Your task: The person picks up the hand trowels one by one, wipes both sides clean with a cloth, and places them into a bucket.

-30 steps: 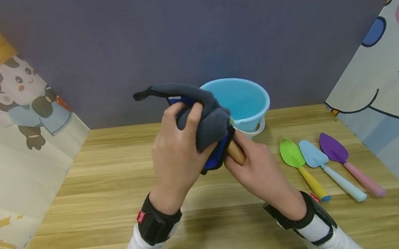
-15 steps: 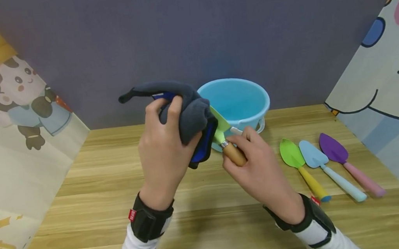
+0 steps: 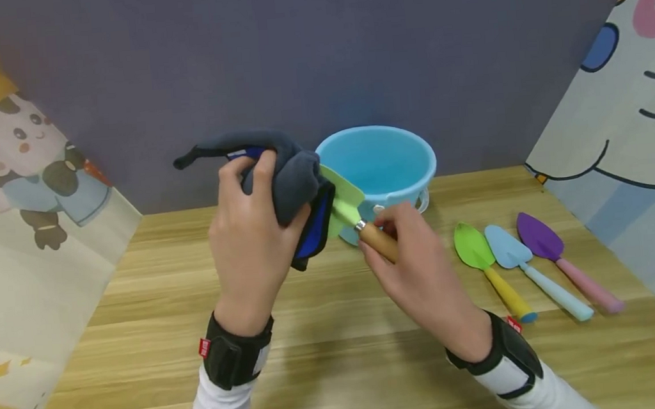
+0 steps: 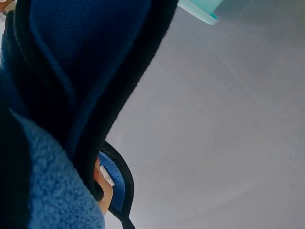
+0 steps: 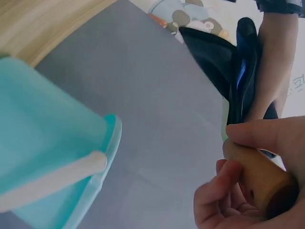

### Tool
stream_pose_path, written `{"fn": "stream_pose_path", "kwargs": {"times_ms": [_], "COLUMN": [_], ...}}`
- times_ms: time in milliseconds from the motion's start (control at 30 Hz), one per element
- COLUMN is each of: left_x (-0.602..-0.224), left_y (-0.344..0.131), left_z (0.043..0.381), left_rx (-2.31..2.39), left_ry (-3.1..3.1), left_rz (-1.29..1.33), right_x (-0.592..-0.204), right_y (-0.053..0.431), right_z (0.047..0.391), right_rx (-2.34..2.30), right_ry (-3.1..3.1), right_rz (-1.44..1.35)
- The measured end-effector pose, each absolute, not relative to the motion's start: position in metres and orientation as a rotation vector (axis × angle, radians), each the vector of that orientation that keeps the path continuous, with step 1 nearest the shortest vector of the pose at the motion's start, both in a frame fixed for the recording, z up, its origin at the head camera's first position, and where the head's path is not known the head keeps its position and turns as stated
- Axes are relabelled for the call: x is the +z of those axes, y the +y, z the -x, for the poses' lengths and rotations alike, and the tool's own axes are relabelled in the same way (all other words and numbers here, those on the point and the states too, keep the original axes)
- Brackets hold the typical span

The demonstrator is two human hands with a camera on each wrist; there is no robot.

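My left hand (image 3: pixel 250 243) grips a bunched dark grey cloth (image 3: pixel 294 184) with a blue inner side and black edging; a loose strip trails off to the left. A garden trowel (image 3: pixel 347 196) with a light green blade and a short wooden handle is in my right hand (image 3: pixel 428 277), thumb and fingers round the handle. The cloth lies right at the blade's left side and hides part of it. In the right wrist view the wooden handle (image 5: pixel 259 176) fills the lower right. The cloth's blue side (image 4: pixel 90 43) takes up the left wrist view's left half.
A light blue bucket (image 3: pixel 375 156) with a white handle stands behind the hands, by the dark back wall. On the table's right lie three trowels: green with yellow handle (image 3: pixel 508 293), light blue (image 3: pixel 506 245), and purple with pink handle (image 3: pixel 540 236). Printed panels flank both sides.
My left hand has moved left with the cloth, sliding along the trowel so more of the green blade shows. My right hand keeps its hold on the handle. The head view has shifted slightly.
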State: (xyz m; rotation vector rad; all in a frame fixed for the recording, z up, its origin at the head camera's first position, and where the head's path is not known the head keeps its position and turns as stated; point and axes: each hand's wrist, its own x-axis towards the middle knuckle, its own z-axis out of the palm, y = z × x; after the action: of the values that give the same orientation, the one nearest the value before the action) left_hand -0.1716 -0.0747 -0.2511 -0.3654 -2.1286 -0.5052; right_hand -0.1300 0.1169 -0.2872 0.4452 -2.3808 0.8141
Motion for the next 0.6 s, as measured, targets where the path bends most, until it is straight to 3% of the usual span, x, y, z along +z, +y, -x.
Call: {"fn": "stream_pose_path", "kwargs": {"times_ms": [600], "left_x": [-0.250], "left_y": [-0.084], "left_z": [0.168], "left_rx": [-0.512], "left_ry": [-2.159], "left_rz": [0.378], "right_x": [-0.266], "right_y": [0.140], "right_z": [0.210], "right_rx": [0.586], "right_ry": [-2.346], "right_rz": [-0.372]}}
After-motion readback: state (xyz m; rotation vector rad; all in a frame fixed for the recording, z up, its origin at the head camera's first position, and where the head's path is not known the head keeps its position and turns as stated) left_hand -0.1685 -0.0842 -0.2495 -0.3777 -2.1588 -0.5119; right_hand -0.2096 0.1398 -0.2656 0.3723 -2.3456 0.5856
